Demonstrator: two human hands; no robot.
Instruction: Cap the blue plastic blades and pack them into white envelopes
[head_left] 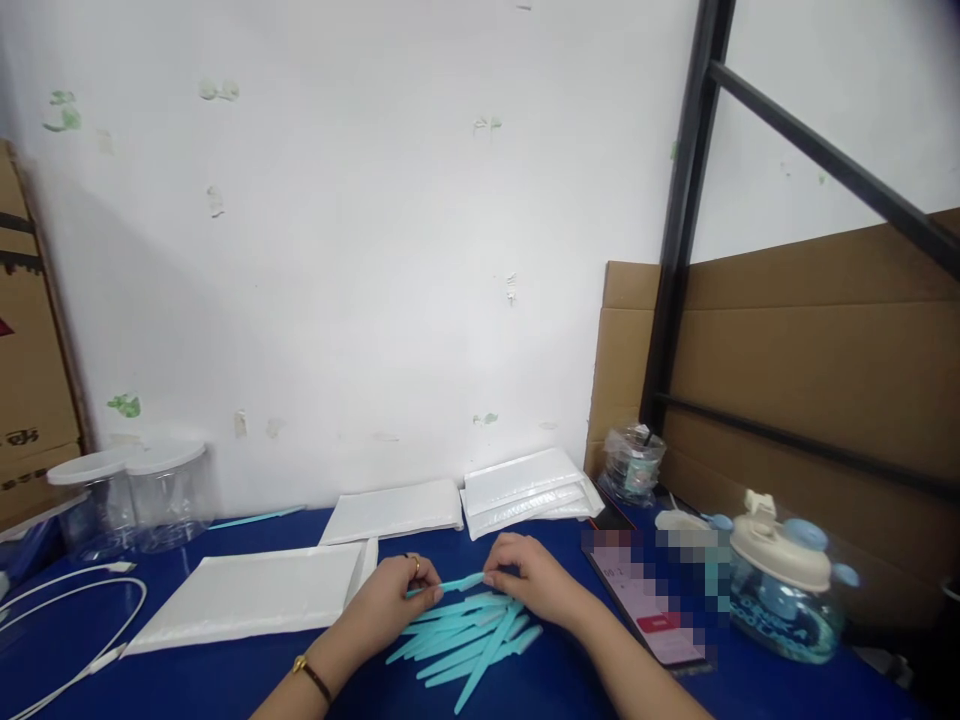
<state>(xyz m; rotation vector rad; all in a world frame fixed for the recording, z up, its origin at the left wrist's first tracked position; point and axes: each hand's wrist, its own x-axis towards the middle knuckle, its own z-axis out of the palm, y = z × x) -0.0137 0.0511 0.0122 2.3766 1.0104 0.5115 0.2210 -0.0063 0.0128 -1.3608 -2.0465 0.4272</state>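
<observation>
Level in front of me is a slim turquoise eyebrow razor (461, 583), pinched at its two ends. My left hand (397, 598) is closed on its left end and wears a ring and a dark bracelet with a gold piece. At the other end, my right hand (536, 578) grips it between thumb and fingers. Directly below both hands lies a loose pile of several similar turquoise razors (469, 650), crossing one another on the blue tabletop (360, 690). The fingers hide the tips of the held razor.
White padded mailers (247, 595) lie left, with more mailers (525, 490) along the wall. Lidded clear jars (169, 500) and a white cable (82, 670) are at left. A phone (645, 610) and a drinking bottle (784, 590) stand right, near a black metal frame (679, 230).
</observation>
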